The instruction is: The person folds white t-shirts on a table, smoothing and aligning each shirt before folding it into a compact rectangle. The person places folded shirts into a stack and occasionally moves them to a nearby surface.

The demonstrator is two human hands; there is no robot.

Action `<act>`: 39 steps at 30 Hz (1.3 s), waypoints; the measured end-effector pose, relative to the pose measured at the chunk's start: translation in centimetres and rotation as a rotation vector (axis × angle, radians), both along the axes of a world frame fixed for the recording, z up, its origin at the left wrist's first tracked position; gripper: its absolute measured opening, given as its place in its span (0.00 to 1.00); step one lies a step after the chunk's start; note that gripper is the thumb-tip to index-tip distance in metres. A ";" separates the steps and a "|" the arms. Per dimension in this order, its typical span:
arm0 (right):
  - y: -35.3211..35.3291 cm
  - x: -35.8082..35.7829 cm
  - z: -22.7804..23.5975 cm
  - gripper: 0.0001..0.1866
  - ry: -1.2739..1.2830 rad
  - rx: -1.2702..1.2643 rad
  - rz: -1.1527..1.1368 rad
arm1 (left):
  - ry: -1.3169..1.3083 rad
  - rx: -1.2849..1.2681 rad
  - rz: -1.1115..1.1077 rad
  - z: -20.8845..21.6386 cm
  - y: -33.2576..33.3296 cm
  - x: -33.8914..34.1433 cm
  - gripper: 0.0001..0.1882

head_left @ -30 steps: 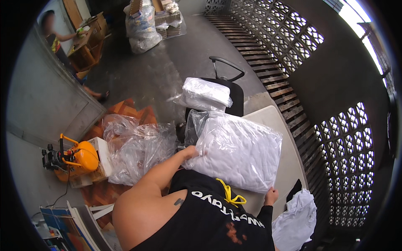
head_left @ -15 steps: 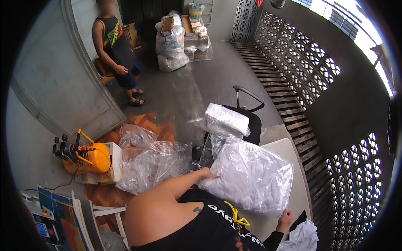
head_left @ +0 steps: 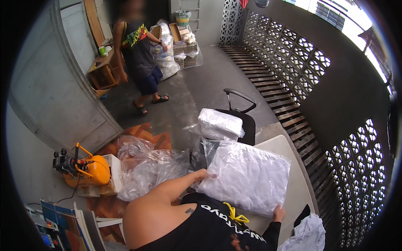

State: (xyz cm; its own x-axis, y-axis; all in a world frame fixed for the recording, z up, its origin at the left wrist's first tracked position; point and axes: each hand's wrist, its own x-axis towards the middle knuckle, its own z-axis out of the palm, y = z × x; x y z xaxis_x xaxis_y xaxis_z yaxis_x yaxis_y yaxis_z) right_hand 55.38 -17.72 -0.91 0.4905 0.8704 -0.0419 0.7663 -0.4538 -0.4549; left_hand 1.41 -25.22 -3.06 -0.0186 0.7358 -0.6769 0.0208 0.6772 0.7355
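Note:
A large clear plastic bag of white folded cloth [head_left: 249, 178] lies on the pale table [head_left: 278, 146] in front of me. My left hand [head_left: 202, 174] is closed on the plastic at its left side, toward the bag's loose end. At the near right corner, my right hand [head_left: 279, 212] grips the bag's edge, its fingers partly hidden. Just beyond the bag, a smaller plastic-wrapped white bundle [head_left: 220, 124] rests on a black office chair [head_left: 248, 125]. Loose white cloth [head_left: 305, 235] lies to the right of my right hand.
Crumpled clear plastic [head_left: 153, 165] covers the floor at left, beside an orange air compressor [head_left: 98, 169]. Another person [head_left: 140, 48] stands farther off near a wooden cabinet [head_left: 102, 71]. Bagged goods [head_left: 165, 54] stand at the back. A pierced block wall [head_left: 289, 50] runs along the right.
The other person has moved right and nearer. My right hand has shifted slightly up and left at the bag's corner, and the bag looks flatter. The view has shifted a little.

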 end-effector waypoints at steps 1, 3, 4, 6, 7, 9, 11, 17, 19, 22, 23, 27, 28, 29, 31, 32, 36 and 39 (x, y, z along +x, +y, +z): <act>0.2 0.7 0.6 0.23 -0.042 -0.020 0.052 | -0.013 0.009 0.009 -0.2 0.1 -0.1 0.38; 0.2 1.7 2.6 0.21 0.055 -0.005 0.090 | 0.123 0.057 -0.046 -0.6 0.2 -0.4 0.36; 0.6 2.3 4.1 0.20 0.187 0.037 0.078 | 0.277 0.087 -0.101 -0.8 0.2 -0.6 0.34; 0.9 2.4 7.0 0.16 0.600 0.160 -0.014 | 0.281 0.192 -0.058 -1.0 0.3 -0.9 0.30; 1.8 2.9 8.9 0.15 0.906 0.233 -0.053 | 0.132 0.252 0.041 -0.9 0.4 -1.0 0.27; 4.0 4.4 13.0 0.15 0.991 0.459 -0.007 | -0.029 0.287 0.166 -0.2 0.8 -1.2 0.24; 6.9 7.6 18.2 0.16 1.332 0.533 -0.105 | -0.059 0.285 0.240 0.7 1.2 -1.0 0.21; 9.4 17.7 37.3 0.16 0.457 1.145 -0.338 | 0.207 0.254 0.260 1.6 1.1 2.4 0.23; 7.2 17.8 43.8 0.19 -0.078 1.272 -0.420 | 0.271 0.313 0.324 1.2 0.5 3.6 0.23; 4.3 13.5 49.8 0.21 -0.563 1.371 -0.291 | 0.210 0.264 0.364 0.9 0.2 5.0 0.24; 3.8 11.3 50.5 0.21 -0.543 1.434 -0.202 | 0.176 0.280 0.404 0.9 0.2 5.7 0.25; 5.9 1.6 48.8 0.19 -0.581 1.306 0.284 | 0.240 0.104 0.391 2.3 0.6 9.5 0.30; 7.2 -1.6 46.1 0.20 -0.282 1.242 0.427 | 0.251 0.062 0.288 2.9 0.6 10.8 0.30; 8.0 -5.1 42.8 0.19 -0.495 1.167 0.538 | 0.202 0.034 0.065 3.5 0.7 11.7 0.32; 7.7 -12.1 36.3 0.10 0.063 0.871 0.873 | 0.287 0.232 -0.449 4.9 1.0 12.8 0.34; 6.8 -15.5 33.4 0.10 0.277 0.774 1.085 | 0.386 0.277 -0.743 5.6 1.3 12.8 0.36; -1.7 -26.4 25.6 0.08 0.715 0.079 1.421 | 0.258 0.568 -0.495 8.6 1.9 9.5 0.55; -6.1 -30.8 24.5 0.11 0.789 0.055 1.669 | -0.138 1.042 -0.018 10.8 1.3 6.1 0.41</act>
